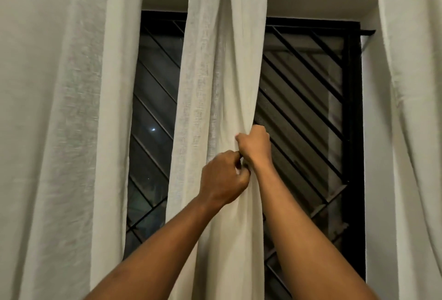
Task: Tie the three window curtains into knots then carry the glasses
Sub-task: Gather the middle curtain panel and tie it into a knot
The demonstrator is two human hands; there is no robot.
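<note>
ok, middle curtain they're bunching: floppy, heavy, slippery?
Likely very floppy: the middle curtain collapses into soft folds where the left hand and right hand grip it. Probably light for its size, since the weave looks thin and semi-sheer. Probably not slippery: the texture looks coarse and bare fingers hold it bunched.

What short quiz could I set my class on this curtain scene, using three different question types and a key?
1. True or false: the left hand and the right hand both grip the middle curtain.
2. Which hand is higher on the cloth? A) left hand B) right hand
3. Fill in: behind the cloth, the black window grille has bars running mostly ____.
Key: 1 true; 2 B; 3 diagonally.
</note>
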